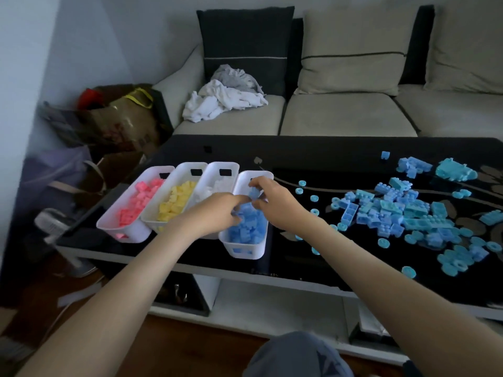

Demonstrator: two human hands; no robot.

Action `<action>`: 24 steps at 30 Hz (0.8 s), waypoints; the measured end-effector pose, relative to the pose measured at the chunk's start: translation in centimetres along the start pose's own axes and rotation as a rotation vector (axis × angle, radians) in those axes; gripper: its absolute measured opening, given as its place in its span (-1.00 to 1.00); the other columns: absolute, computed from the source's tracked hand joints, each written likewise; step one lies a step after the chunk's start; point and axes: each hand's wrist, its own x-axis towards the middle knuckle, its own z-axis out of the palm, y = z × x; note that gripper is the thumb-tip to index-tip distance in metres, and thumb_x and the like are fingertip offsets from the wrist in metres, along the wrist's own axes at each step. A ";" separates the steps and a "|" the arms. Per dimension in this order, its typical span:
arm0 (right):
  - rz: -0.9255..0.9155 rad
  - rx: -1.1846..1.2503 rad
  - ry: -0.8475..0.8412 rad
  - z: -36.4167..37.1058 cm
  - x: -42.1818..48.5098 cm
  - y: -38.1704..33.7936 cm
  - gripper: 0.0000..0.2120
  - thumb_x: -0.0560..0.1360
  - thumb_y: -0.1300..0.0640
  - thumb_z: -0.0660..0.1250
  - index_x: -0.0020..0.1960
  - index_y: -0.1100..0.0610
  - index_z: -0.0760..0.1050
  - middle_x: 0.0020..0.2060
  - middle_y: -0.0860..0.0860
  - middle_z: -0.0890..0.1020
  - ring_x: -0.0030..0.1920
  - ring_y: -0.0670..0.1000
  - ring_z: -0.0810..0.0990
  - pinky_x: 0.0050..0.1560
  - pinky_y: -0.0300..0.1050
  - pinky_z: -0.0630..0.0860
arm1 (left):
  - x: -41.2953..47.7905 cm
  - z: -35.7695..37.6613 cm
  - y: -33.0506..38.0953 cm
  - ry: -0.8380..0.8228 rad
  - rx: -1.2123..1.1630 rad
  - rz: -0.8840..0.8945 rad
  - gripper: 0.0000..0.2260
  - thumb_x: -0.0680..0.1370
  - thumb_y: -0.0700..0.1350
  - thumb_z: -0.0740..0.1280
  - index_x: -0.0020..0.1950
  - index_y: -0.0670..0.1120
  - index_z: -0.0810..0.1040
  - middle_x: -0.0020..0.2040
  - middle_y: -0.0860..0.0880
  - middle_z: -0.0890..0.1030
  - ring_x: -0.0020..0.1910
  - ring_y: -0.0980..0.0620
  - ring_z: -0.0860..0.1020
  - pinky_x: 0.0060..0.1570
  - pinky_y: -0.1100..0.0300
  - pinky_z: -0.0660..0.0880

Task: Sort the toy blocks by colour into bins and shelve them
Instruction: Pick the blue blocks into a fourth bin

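1. Knee (296, 355) in grey cloth juts up at the bottom edge as two bare forearms reach over the black surface (340, 153).
2. Right grip (272, 200) pinches a blue block (254, 193) above the blue-filled bin (246, 251). Left grip (217, 210) curls over that bin's blocks; whether it holds one cannot be told.
3. Loose blue blocks (394, 213) lie heaped on the surface, well to the right.
4. They are probably light, hard, smooth plastic, best pinched across the flat sides.
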 end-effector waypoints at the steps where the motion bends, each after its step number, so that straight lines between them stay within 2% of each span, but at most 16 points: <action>1: -0.012 -0.036 -0.014 0.3 -0.1 0.1 -0.69 0.54 0.30 0.21 0.28 0.16 0.33 0.18 0.09 0.46 0.05 0.05 0.50 0.00 -0.15 0.41 | -0.3 0.0 -0.3 0.025 -0.054 0.000 -0.50 0.57 -0.16 0.27 0.49 0.10 0.25 0.14 -0.03 0.54 -0.07 0.08 0.49 -0.02 0.26 0.41; 4: -0.009 -0.082 -0.043 0.1 -0.4 0.9 -0.61 0.55 0.36 0.14 0.33 0.10 0.28 0.30 0.06 0.39 0.21 0.05 0.49 0.05 -0.20 0.43 | -0.4 0.1 -0.6 0.094 -0.153 -0.015 -0.39 0.55 -0.13 0.33 0.53 0.09 0.14 0.21 0.02 0.50 -0.10 0.16 0.44 -0.05 0.32 0.36; 7: 0.007 -0.143 -0.061 -0.3 -0.5 1.8 -0.56 0.56 0.37 0.12 0.39 0.08 0.24 0.36 0.03 0.34 0.27 -0.04 0.44 0.05 -0.30 0.36 | 0.0 0.4 -0.5 0.114 -0.189 -0.030 -0.35 0.54 -0.12 0.34 0.54 0.08 0.09 0.25 0.04 0.48 -0.01 0.12 0.47 0.02 0.27 0.44; 11: 0.030 -0.208 -0.070 -1.0 -0.9 2.9 -0.59 0.57 0.33 0.16 0.39 0.11 0.27 0.36 0.04 0.34 0.29 0.01 0.43 0.14 -0.22 0.40 | 0.7 1.0 0.1 0.143 -0.177 -0.046 -0.34 0.55 -0.11 0.34 0.55 0.05 0.05 0.31 0.00 0.45 0.14 0.03 0.50 0.12 0.16 0.47; 13: 0.031 -0.259 -0.064 -1.9 -1.3 3.7 -0.57 0.54 0.39 0.13 0.36 0.11 0.33 0.35 0.02 0.36 0.29 0.02 0.41 0.14 -0.22 0.38 | 1.0 1.3 0.3 0.173 -0.092 -0.056 -0.37 0.55 -0.08 0.34 0.53 -0.01 0.09 0.33 -0.05 0.43 0.24 -0.04 0.45 0.18 0.09 0.44; 15: 0.065 -0.304 -0.039 -3.1 -1.8 4.9 -0.50 0.47 0.48 0.09 0.32 0.10 0.36 0.34 0.01 0.37 0.31 0.01 0.39 0.09 -0.26 0.36 | 1.2 1.5 0.5 0.207 0.101 -0.068 -0.39 0.54 -0.02 0.34 0.51 -0.06 0.13 0.35 -0.11 0.39 0.32 -0.10 0.34 0.23 0.05 0.37; 17: 0.154 -0.341 -0.012 -4.4 -2.3 6.6 -0.47 0.44 0.50 0.07 0.32 0.12 0.35 0.32 0.04 0.37 0.30 0.06 0.38 0.03 -0.23 0.36 | 1.6 1.6 0.5 0.238 0.219 -0.096 -0.38 0.53 0.06 0.33 0.49 -0.07 0.16 0.36 -0.12 0.36 0.33 -0.13 0.29 0.24 0.06 0.33; 19: 0.281 -0.418 -0.021 -5.6 -3.1 8.5 -0.52 0.48 0.43 0.10 0.34 0.13 0.32 0.28 0.09 0.36 0.27 0.13 0.35 0.01 -0.13 0.40 | 2.3 1.5 1.0 0.291 0.236 -0.110 -0.40 0.52 0.12 0.32 0.47 -0.08 0.20 0.34 -0.13 0.37 0.29 -0.13 0.30 0.23 0.07 0.31; 22: 0.453 -0.574 -0.113 -6.7 -4.5 10.5 -0.68 0.56 0.21 0.17 0.31 0.16 0.33 0.26 0.14 0.33 0.30 0.19 0.29 0.16 0.02 0.40 | 3.4 1.6 3.2 0.360 0.191 -0.050 -0.46 0.57 0.13 0.23 0.46 -0.09 0.24 0.34 -0.14 0.36 0.30 -0.15 0.29 0.26 0.08 0.28; 24: 0.457 -0.594 -0.123 -7.0 -5.1 11.0 -0.74 0.56 0.22 0.18 0.24 0.22 0.36 0.24 0.14 0.34 0.28 0.17 0.30 0.12 -0.01 0.39 | 4.1 2.1 5.1 0.377 0.139 0.031 -0.52 0.61 0.09 0.19 0.47 -0.08 0.26 0.37 -0.14 0.35 0.36 -0.15 0.26 0.32 0.09 0.22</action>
